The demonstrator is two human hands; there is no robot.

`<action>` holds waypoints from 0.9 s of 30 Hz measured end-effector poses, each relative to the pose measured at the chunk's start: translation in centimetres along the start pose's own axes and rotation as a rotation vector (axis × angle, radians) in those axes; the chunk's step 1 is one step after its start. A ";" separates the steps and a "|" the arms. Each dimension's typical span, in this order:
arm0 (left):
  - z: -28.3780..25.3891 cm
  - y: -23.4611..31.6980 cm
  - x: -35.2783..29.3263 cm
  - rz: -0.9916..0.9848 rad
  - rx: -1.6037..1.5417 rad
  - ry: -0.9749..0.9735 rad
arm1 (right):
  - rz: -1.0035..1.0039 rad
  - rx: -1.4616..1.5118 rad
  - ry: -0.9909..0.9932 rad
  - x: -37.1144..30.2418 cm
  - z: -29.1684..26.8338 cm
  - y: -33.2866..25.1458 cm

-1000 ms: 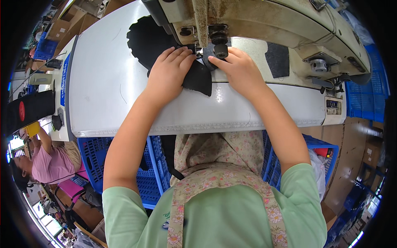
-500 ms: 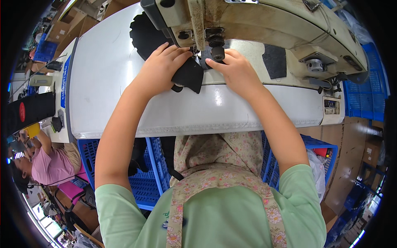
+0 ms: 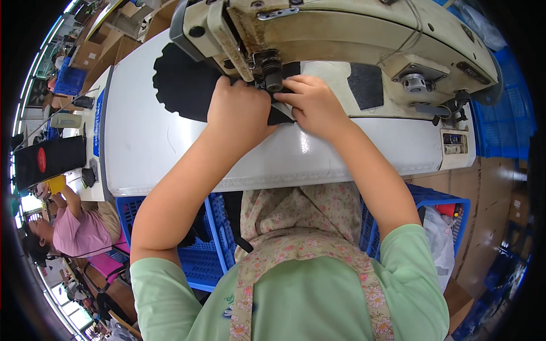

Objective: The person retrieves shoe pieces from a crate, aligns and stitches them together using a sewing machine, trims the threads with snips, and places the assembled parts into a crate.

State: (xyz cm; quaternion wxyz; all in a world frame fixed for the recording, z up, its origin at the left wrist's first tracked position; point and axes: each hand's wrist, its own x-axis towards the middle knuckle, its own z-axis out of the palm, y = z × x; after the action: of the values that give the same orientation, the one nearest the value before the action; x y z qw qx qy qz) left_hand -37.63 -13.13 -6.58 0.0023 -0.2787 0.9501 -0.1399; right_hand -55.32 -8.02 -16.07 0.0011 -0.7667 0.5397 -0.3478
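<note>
On the smooth white table (image 3: 170, 153) of a crowded workshop stands a worn cream metal sewing machine (image 3: 352, 40). Beneath its head lies a matte black fabric piece (image 3: 185, 85) with a scalloped edge. The left hand (image 3: 239, 108) presses flat on the fabric; the right hand (image 3: 313, 105) pinches its edge beside the dark presser foot (image 3: 272, 77). Blue slotted plastic crates (image 3: 199, 256) sit below.

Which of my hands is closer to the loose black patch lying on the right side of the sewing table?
Right. The right hand rests on the black fabric just left of the patch; the left hand sits further left, beyond the needle.
</note>
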 end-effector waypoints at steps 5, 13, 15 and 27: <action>0.8 0.4 0.3 -0.035 -0.095 0.104 | -0.025 0.248 -0.063 -0.5 -1.1 0.2; 1.0 -0.8 -1.8 -0.269 -0.769 0.175 | -0.024 0.133 -0.097 -0.3 -0.6 -0.3; 2.3 -1.7 -2.9 -0.190 -0.739 0.182 | -0.032 0.102 -0.113 -0.3 -0.6 -0.5; 4.7 -2.6 -3.7 -0.015 -0.513 0.191 | -0.099 -0.034 -0.159 -0.2 -0.9 -1.5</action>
State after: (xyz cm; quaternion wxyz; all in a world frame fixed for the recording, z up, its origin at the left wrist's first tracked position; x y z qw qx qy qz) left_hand -32.73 -14.48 -10.72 -0.1588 -0.2627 0.9484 0.0799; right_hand -54.60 -6.92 -14.99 0.0137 -0.8176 0.5051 -0.2761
